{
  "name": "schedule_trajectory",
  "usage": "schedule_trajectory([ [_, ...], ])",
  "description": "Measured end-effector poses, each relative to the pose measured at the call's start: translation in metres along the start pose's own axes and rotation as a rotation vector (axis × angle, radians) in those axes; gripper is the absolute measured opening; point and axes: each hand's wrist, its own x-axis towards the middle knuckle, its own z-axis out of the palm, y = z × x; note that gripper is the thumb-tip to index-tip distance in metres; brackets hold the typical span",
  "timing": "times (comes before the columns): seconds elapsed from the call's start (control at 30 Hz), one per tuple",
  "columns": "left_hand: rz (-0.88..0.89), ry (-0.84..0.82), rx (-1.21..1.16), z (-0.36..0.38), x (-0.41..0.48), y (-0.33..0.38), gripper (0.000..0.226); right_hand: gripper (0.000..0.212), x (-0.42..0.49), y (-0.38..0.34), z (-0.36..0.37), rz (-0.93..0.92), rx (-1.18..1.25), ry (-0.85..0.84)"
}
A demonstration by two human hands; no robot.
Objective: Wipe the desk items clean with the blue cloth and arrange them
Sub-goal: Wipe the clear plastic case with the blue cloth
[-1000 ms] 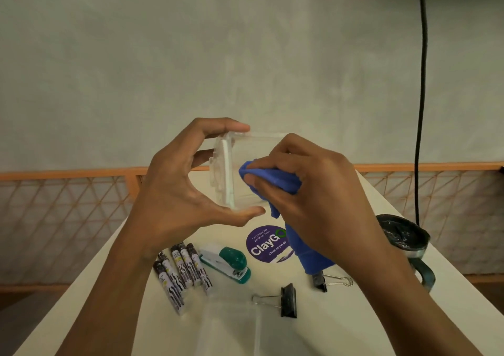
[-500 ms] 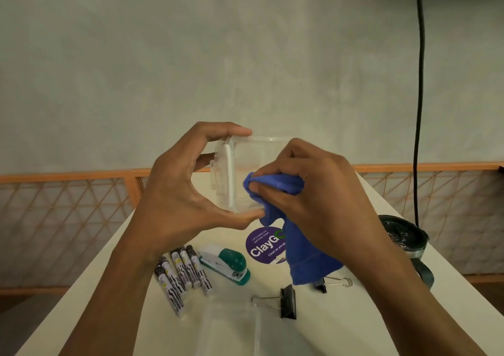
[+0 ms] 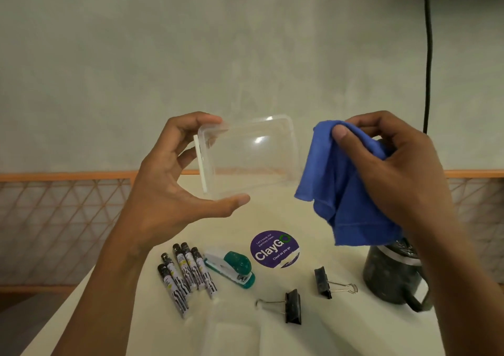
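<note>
The cloth [image 3: 346, 189] is held up in the air by the right hand [image 3: 403, 170], above the right part of the surface [image 3: 354, 328] and just beside the box [image 3: 251, 159], with a narrow gap seen between them. It is pinched near its top between the thumb and the curled fingers [image 3: 341, 134]. The rest hangs down in folds, so that its lower edge covers the top of the dark mug [image 3: 390, 276] in this view. The clear box is held on its side by the left hand [image 3: 169, 186], with its rimmed opening turned to the palm. Here the fingers [image 3: 231, 201] are spread wide, the index tip being laid on the upper rim and the thumb pressed under the lower rim. On the surface below, five markers [image 3: 185, 276] are laid side by side, and a green and white stapler [image 3: 231, 268] is placed just to their right. A round purple sticker [image 3: 275, 249] is seen behind the stapler. Two black clips [image 3: 293, 306] are lying apart from each other, nearer to the person, and the mug stands at the right. A black cable [image 3: 428, 55] is hanging in front of the wall [image 3: 245, 41].
</note>
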Motion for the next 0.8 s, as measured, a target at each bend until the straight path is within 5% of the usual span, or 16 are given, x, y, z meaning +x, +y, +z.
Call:
schedule_trajectory([
  [0.43,-0.17,-0.084,0.018,0.005,-0.003,-0.009,0.096,0.017,-0.007,-0.003,0.02,0.309,0.316,-0.185],
  [0.6,-0.324,-0.196,0.114,0.003,-0.002,-0.013,0.072,0.024,-0.008,0.0,0.031,0.438,0.481,-0.221],
  [0.73,-0.455,-0.141,-0.006,0.002,-0.001,-0.017,0.05,0.023,-0.005,0.009,0.03,0.428,0.458,-0.192],
  [0.8,-0.516,-0.111,-0.109,0.0,-0.001,-0.02,0.064,0.022,-0.004,0.013,0.028,0.401,0.407,-0.181],
])
